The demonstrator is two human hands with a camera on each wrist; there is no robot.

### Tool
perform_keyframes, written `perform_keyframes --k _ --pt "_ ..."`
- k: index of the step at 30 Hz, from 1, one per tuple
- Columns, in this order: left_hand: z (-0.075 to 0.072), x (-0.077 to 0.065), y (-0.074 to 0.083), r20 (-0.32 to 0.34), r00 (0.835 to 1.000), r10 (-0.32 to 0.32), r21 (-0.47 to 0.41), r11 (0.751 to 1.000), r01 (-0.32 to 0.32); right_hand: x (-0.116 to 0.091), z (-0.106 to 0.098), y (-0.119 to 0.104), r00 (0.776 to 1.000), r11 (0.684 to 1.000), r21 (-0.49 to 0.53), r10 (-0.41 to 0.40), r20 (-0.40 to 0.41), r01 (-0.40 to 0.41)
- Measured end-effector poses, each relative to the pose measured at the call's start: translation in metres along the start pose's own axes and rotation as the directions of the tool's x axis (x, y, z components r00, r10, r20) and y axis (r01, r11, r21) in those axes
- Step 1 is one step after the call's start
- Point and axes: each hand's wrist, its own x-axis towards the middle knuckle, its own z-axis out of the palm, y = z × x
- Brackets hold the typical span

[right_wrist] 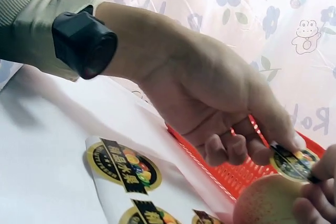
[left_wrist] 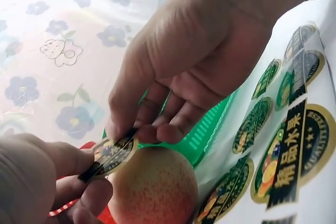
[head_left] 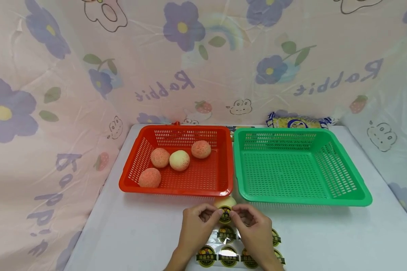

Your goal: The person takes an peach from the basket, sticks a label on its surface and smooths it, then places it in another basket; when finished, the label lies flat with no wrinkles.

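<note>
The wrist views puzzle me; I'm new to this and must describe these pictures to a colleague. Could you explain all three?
There's no machine, just a person's bare left hand and right hand. The widest picture comes from a camera on the head, looking down; the others come from one camera on each wrist. On the white table are a red basket with four peaches, a green basket and a sheet of round stickers. Both hands pinch one loose sticker close to a fifth peach.

Left basket (head_left: 176,191) on tabletop (head_left: 139,226), four peaches (head_left: 179,160) inside; right basket (head_left: 308,201) beside it. Fifth peach (left_wrist: 155,187) before left basket, sticker sheet (head_left: 217,248) nearer. Packet (head_left: 300,123) behind right basket, footing unclear.
</note>
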Motion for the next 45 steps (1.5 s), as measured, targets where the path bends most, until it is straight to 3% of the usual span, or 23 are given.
perform_keyframes --k 4,6,11,15,18,22,27,38,45 --pt "0.005 0.004 0.002 -0.029 0.999 -0.026 0.030 0.999 0.026 0.002 0.003 0.004 0.997 0.998 -0.019 -0.055 -0.060 0.054" --pt "0.007 0.006 -0.006 -0.026 1.000 -0.010 0.056 0.998 0.012 0.003 0.005 0.006 0.988 0.991 -0.057 -0.123 -0.088 0.118" --pt "0.009 0.009 -0.012 -0.031 0.999 0.033 0.153 0.988 -0.028 0.004 0.008 0.014 0.929 0.929 -0.179 -0.347 -0.130 0.322" --pt "0.011 0.010 -0.015 -0.022 0.998 0.052 0.212 0.976 -0.047 0.007 0.008 0.017 0.890 0.888 -0.246 -0.430 -0.150 0.388" --pt "0.014 0.011 -0.017 -0.026 0.997 0.068 0.237 0.970 -0.060 0.007 0.007 0.018 0.879 0.872 -0.291 -0.449 -0.159 0.393" --pt "0.018 0.010 -0.020 -0.088 0.989 0.117 0.246 0.965 -0.093 0.006 0.007 0.021 0.865 0.844 -0.351 -0.479 -0.150 0.406" --pt "0.021 0.007 -0.022 -0.125 0.974 0.190 0.175 0.970 -0.167 0.004 0.006 0.023 0.853 0.812 -0.374 -0.514 -0.091 0.449" --pt "0.017 0.008 -0.021 -0.026 0.943 0.331 0.118 0.938 -0.326 0.005 -0.001 0.023 0.864 0.801 -0.399 -0.502 -0.040 0.447" --pt "0.011 0.011 -0.024 0.039 0.943 0.331 0.130 0.934 -0.333 0.005 -0.005 0.025 0.869 0.808 -0.376 -0.494 -0.014 0.454"
